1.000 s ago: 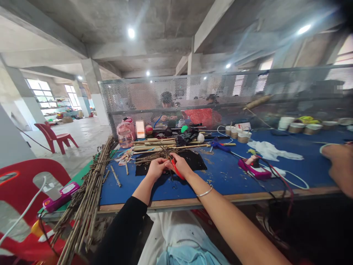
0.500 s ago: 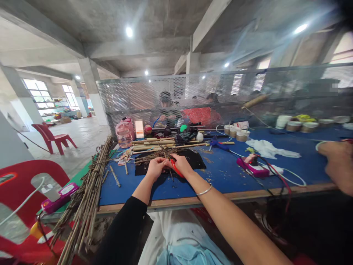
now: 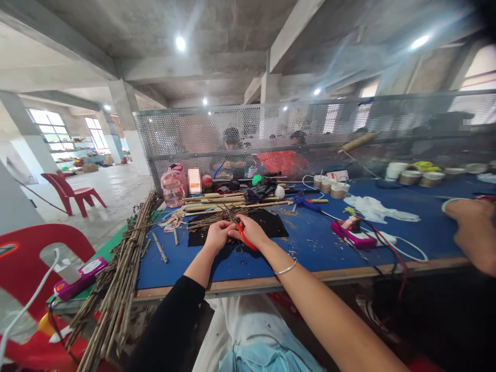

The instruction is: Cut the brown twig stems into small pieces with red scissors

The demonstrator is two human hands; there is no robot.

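My right hand is closed round a pair of red-handled cutters, which could be scissors or pruning shears. Against it, my left hand pinches a thin brown twig whose end pokes out above the fingers. The exact cutting point is hidden by my hands. Just beyond them a pile of thin twigs lies on a black cloth, which is spread on the blue tabletop.
Long sticks are bundled over the table's left edge. Behind the cloth lie thicker rods. To the right are a blue glue gun, a purple power strip, a white plastic bag and another person's hand. A perforated metal screen stands behind.
The twig's lower end, seen below my hands before, no longer shows, and its upper part sits lower. Both hands stay together in nearly the same place. The view has shifted slightly.
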